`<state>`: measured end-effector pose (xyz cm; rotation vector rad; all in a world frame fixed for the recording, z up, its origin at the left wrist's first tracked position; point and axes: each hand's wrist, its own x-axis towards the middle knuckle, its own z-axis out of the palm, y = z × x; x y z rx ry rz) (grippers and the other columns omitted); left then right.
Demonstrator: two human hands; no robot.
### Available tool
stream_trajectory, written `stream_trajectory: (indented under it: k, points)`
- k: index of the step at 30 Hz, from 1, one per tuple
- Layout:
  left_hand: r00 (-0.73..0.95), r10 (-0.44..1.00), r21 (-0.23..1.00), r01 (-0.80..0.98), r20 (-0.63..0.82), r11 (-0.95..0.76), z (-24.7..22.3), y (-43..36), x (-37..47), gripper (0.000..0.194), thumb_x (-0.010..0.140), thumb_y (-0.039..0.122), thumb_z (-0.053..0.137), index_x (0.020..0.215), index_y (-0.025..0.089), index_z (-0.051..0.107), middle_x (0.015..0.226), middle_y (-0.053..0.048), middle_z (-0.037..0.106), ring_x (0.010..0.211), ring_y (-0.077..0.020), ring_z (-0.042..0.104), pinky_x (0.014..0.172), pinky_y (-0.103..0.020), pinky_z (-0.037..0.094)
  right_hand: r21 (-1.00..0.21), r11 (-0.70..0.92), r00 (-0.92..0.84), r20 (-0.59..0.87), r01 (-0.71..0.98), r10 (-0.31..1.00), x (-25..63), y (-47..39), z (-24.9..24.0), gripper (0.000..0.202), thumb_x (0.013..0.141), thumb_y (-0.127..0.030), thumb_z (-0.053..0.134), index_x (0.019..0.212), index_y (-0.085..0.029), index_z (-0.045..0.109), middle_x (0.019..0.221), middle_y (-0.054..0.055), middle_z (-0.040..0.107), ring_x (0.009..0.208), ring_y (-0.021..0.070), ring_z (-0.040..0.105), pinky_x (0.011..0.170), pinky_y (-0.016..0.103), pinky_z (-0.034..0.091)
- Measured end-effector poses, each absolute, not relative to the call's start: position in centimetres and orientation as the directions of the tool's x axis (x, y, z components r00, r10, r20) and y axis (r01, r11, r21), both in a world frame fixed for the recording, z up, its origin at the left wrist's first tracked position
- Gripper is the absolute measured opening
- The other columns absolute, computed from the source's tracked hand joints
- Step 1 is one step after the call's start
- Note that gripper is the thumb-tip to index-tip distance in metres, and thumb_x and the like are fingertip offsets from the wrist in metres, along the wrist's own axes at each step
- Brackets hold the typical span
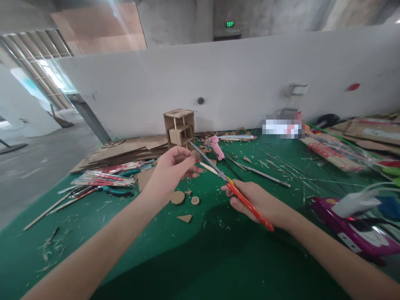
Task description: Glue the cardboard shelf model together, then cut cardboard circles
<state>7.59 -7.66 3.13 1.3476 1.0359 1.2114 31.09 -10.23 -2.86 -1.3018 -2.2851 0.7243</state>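
My left hand (175, 166) pinches a small round cardboard disc (195, 154) between thumb and fingers, above the middle of the table. My right hand (251, 200) is closed around scissors with red-orange handles (248, 204). Their metal blades point up and to the left, with the tips close to the disc; whether they touch it I cannot tell. Below the hands, a larger cardboard disc (178, 198), a small pale-rimmed disc (195, 201) and a cardboard triangle (185, 218) lie on the green tabletop (175, 262).
Behind my left hand stands a small cardboard shelf (179, 125). A pink glue gun (216, 148) lies to its right. Bundled sticks (104, 178) and pliers (117, 191) are at left. A purple power strip (350, 233) with plugs sits at right. A white partition (231, 83) closes the back.
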Motion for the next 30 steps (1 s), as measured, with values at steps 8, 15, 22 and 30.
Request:
stream_trajectory:
  k: [8,15,22,30]
  points:
    - [0.107,0.991,0.994,-0.086,0.082,-0.073,3.5,-7.8,7.6,0.016,0.078,0.024,0.07,0.079,0.015,0.056,0.078,-0.002,0.07,0.063,-0.0102,0.068,0.061,-0.021,0.057,-0.595,0.441,-0.483,0.1,0.672,0.87,31.1,-10.2,-2.8,0.037,0.09,-0.053,0.052,0.104,-0.02,0.059,0.082,0.006,0.067,0.068,0.02,0.061,0.062,0.029,0.044]
    - [0.133,0.991,0.987,-0.161,0.034,-0.013,3.2,-7.5,7.3,0.016,0.077,0.022,0.071,0.077,0.015,0.057,0.079,-0.003,0.072,0.065,-0.0101,0.069,0.062,-0.019,0.057,-0.588,0.426,-0.469,0.087,0.688,0.879,31.0,-10.3,-2.8,0.039,0.091,-0.056,0.048,0.102,-0.02,0.059,0.08,0.006,0.066,0.063,0.0183,0.06,0.059,0.028,0.043]
    - [0.137,0.988,0.994,-0.093,0.077,-0.065,2.9,-7.4,7.0,0.019,0.075,0.026,0.074,0.077,0.015,0.059,0.07,-0.001,0.07,0.063,-0.0098,0.067,0.06,-0.019,0.055,-0.506,0.382,-0.397,0.083,0.773,0.914,30.8,-9.7,-3.2,0.04,0.09,-0.058,0.048,0.079,-0.02,0.057,0.07,0.005,0.063,0.057,0.0169,0.055,0.055,0.028,0.038]
    - [0.167,0.984,0.996,-0.073,0.055,-0.044,2.6,-7.2,7.0,0.02,0.078,0.029,0.071,0.082,0.018,0.055,0.086,-0.003,0.07,0.067,-0.0104,0.065,0.059,-0.022,0.054,-0.426,0.363,-0.35,0.112,0.829,0.93,30.7,-9.1,-4.0,0.041,0.09,-0.056,0.045,0.068,-0.021,0.047,0.062,0.002,0.058,0.05,0.0138,0.049,0.049,0.027,0.033]
